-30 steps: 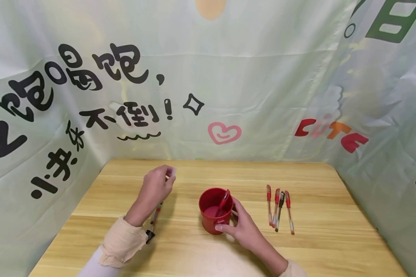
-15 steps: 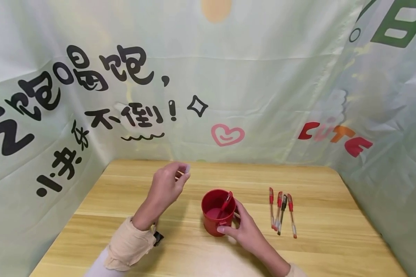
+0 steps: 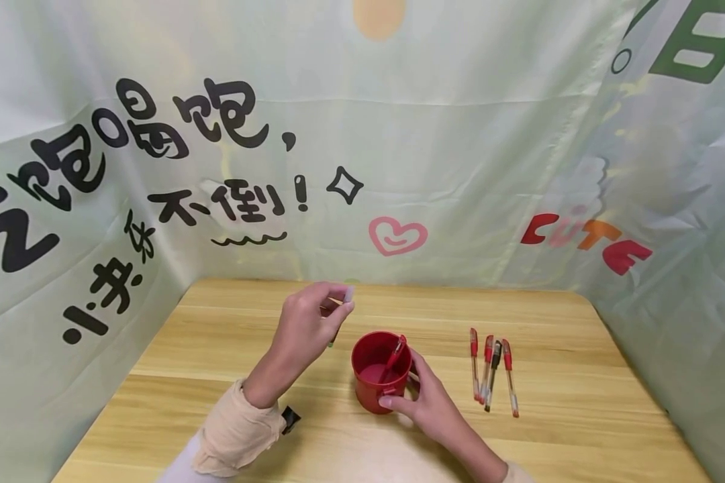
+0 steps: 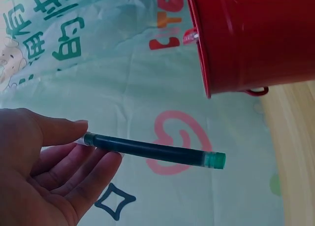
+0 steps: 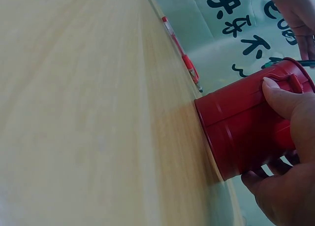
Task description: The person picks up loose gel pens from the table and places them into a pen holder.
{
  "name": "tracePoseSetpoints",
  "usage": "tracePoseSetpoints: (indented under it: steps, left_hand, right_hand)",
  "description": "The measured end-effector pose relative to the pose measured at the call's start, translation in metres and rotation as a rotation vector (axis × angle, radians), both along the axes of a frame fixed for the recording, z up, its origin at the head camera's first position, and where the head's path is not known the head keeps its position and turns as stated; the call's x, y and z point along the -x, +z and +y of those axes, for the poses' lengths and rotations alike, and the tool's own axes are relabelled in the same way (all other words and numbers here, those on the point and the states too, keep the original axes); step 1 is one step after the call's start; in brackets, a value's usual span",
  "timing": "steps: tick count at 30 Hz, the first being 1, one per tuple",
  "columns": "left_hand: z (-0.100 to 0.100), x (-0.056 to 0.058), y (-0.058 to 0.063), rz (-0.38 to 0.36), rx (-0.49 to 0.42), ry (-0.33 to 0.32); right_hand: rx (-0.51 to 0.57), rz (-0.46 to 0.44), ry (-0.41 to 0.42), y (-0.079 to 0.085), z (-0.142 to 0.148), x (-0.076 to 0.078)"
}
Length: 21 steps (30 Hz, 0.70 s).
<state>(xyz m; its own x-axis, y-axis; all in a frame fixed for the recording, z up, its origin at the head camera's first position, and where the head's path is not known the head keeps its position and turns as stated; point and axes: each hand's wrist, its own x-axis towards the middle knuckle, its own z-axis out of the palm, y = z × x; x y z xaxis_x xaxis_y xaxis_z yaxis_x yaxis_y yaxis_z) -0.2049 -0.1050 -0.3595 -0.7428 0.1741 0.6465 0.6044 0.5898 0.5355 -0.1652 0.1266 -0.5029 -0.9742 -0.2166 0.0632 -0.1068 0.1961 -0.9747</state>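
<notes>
My left hand point(image 3: 305, 325) pinches a pen point(image 4: 157, 151) with a dark barrel and a green end between thumb and fingers, above the table. The pen's green end points down toward the table, left of a small red bucket point(image 3: 376, 392). Standing upright on the table, the bucket has my right hand point(image 3: 425, 392) around its right side, thumb point(image 5: 280, 98) at the small loop near the rim. A red-capped pen point(image 3: 397, 349) leans inside the bucket. The right wrist view shows another red pen point(image 5: 187, 63) lying on the table, hidden behind my left arm in the head view.
Several pens, red-capped point(image 3: 474, 342) and one black-capped point(image 3: 497, 352), lie side by side on the wooden table point(image 3: 580, 429) to the right of the bucket. A printed cloth point(image 3: 459, 168) hangs around the back and sides.
My left hand has moved right toward the bucket, carrying the pen. My right hand keeps its grip on the bucket, which stays in place; the head view has shifted slightly.
</notes>
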Motion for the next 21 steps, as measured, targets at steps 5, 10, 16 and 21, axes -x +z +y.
tracePoseSetpoints:
  steps: [5, 10, 16, 21]
  left_hand:
    - [0.007, -0.001, -0.001, 0.039, -0.017, -0.052]
    - [0.016, -0.008, -0.001, 0.049, -0.034, -0.137]
    - [0.026, -0.015, -0.001, 0.025, -0.037, -0.194]
    - [0.031, -0.018, -0.007, -0.048, -0.033, -0.202]
  right_hand:
    - [-0.010, 0.011, 0.003, 0.000, 0.000, 0.001]
    - [-0.030, 0.034, 0.007, -0.001, 0.000, 0.000]
    - [-0.043, 0.032, 0.001, 0.000, 0.000, 0.000]
    - [-0.037, 0.022, -0.002, 0.001, 0.000, -0.001]
